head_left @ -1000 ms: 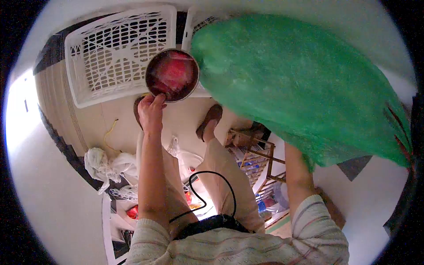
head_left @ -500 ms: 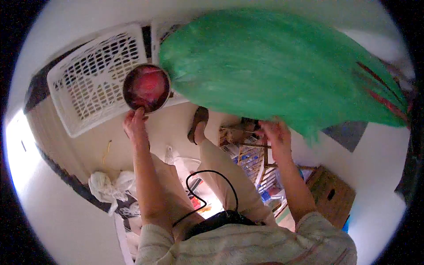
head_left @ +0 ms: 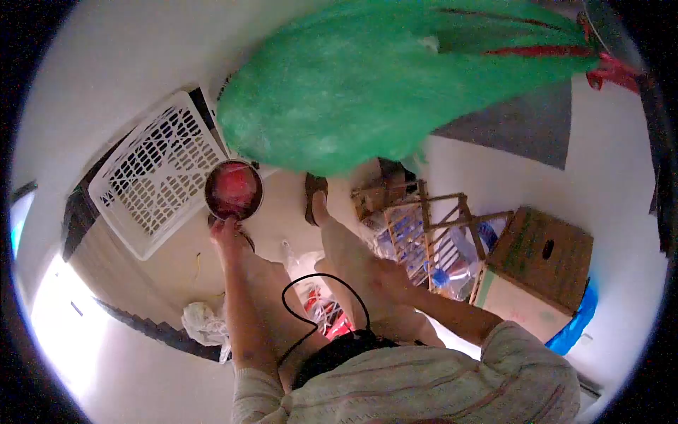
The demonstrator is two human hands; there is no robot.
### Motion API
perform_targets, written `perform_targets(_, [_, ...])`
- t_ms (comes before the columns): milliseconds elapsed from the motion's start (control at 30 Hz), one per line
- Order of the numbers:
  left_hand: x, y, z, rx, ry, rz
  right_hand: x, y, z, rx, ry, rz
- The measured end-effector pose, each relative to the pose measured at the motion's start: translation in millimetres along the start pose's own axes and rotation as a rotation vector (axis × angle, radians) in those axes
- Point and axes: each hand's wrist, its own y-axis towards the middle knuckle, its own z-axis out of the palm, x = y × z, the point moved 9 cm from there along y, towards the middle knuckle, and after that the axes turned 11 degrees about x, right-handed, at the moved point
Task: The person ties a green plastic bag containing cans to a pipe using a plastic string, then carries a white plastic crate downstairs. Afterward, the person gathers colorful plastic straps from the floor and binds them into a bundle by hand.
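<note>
My left hand point(head_left: 226, 232) is closed on the near edge of a round, dark-walled bowl point(head_left: 260, 196). Something red and pink shows inside it, too blurred to name. Beyond the bowl lies a white slatted plastic crate point(head_left: 127, 230). My right hand point(head_left: 387, 277) is low against the trouser leg, blurred, and its fingers do not show clearly. A large green plastic bag point(head_left: 339, 92) bulges across the far side, with red ties point(head_left: 544, 51) at its right end.
A wooden slatted rack point(head_left: 427, 226) with plastic bottles stands right of my legs. Beside it is a cardboard box point(head_left: 544, 247) with a hand hole, and a blue bag point(head_left: 575, 321) behind. White crumpled plastic point(head_left: 205, 321) lies at left. A black cord point(head_left: 286, 290) loops from my waist.
My right hand has come away from the green bag's near edge, down to my leg. The view has shifted, so more of the box and the bag's red ties shows. My left hand still holds the bowl.
</note>
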Motion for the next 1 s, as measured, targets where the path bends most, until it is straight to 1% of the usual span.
perform_targets(67, [11, -25, 10, 0.029, -0.17, -0.204, 5, -17, 63, -0.186, 0.142, -0.119])
perform_targets(100, [14, -40, 16, 0.032, -0.252, -0.301, 10, -21, 81, -0.284, 0.212, -0.183])
perform_targets(133, [-2, -50, 17, 0.027, -0.105, -0.227, 15, -22, 80, -0.153, 0.197, -0.026])
perform_targets(233, [6, -72, 13, 0.043, 0.217, -0.312, 21, -15, 77, -0.04, 0.354, -0.073])
perform_targets(267, [0, -77, 13, 0.057, 0.356, -0.237, 23, -12, 83, 0.015, 0.352, -0.077])
perform_targets(300, [14, -77, 11, 0.052, 0.371, -0.225, 18, -7, 82, -0.017, 0.286, 0.003])
perform_targets(367, [65, -77, 3, 0.07, 0.43, -0.228, 13, -8, 94, -0.054, 0.188, 0.167])
perform_targets(400, [85, -79, 5, 0.082, 0.423, -0.224, 5, -7, 100, -0.03, 0.308, 0.069])
perform_targets(433, [101, -76, 8, 0.093, 0.411, -0.216, -1, -7, 109, -0.01, 0.312, 0.066])
perform_targets(500, [121, -70, 19, 0.098, 0.585, -0.084, -10, -5, 124, 0.018, 0.319, 0.064])
perform_targets(533, [118, -68, 32, 0.094, 0.773, 0.044, -15, -2, 129, -0.026, 0.388, 0.019])
perform_targets(600, [126, -54, 58, 0.168, 1.054, 0.114, -15, -4, 137, -0.024, 0.427, 0.027])
perform_targets(633, [127, -49, 75, 0.251, 1.148, 0.045, -15, -5, 147, -0.019, 0.451, 0.036])
perform_targets(667, [131, -46, 91, 0.334, 1.241, -0.031, -17, -2, 166, -0.118, 0.493, -0.039])
perform_targets(700, [134, -40, 103, 0.359, 1.265, -0.005, -21, -1, 180, -0.121, 0.499, -0.016])
perform_targets(767, [148, -29, 128, 0.377, 1.267, -0.092, -27, -1, 197, -0.124, 0.508, 0.028])
perform_targets(800, [159, -19, 136, 0.367, 1.246, -0.199, -30, 0, 203, -0.128, 0.512, 0.048])
perform_targets(867, [251, 18, 166, 0.615, 1.572, 0.061, -37, 5, 220, -0.129, 0.519, 0.083])
perform_targets(933, [259, 26, 193, 0.667, 1.57, 0.115, -58, 12, 257, -0.039, 0.734, 0.186])
perform_targets(1000, [247, 24, 236, 0.714, 1.565, 0.177, -70, 15, 267, -0.051, 0.804, 0.214])
